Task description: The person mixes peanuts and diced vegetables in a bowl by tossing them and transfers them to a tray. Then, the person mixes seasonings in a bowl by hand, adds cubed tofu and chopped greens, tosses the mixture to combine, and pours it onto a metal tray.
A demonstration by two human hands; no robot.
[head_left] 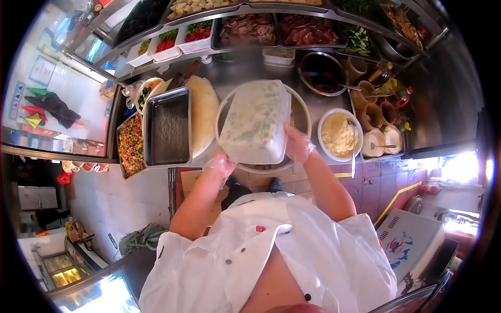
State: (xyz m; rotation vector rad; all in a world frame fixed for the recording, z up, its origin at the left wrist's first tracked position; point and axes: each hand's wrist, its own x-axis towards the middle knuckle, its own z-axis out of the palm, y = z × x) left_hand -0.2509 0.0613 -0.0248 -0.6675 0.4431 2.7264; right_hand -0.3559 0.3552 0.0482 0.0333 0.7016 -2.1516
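A translucent white plastic tub (pixel 255 117) is tipped over a large round basin (pixel 307 112), its base turned up toward me. Something green shows faintly through its wall. My left hand (pixel 221 163), in a clear plastic glove, grips the tub's lower left corner. On the opposite side my right hand (pixel 297 144), gloved as well, holds the right edge. Most of the basin's inside is hidden beneath the tub. Just right of the basin stands a white bowl (pixel 342 135) of pale yellow, crumbly food with a spoon (pixel 354 164) in it.
Left of the basin lie a round wooden board (pixel 204 112), a dark metal tray (pixel 168 128) and a tray of diced vegetables (pixel 131 141). Back right are a pot of dark liquid (pixel 323 73) and several brown cups (pixel 371 115). Trays of sliced meat (pixel 311 30) line the raised shelf.
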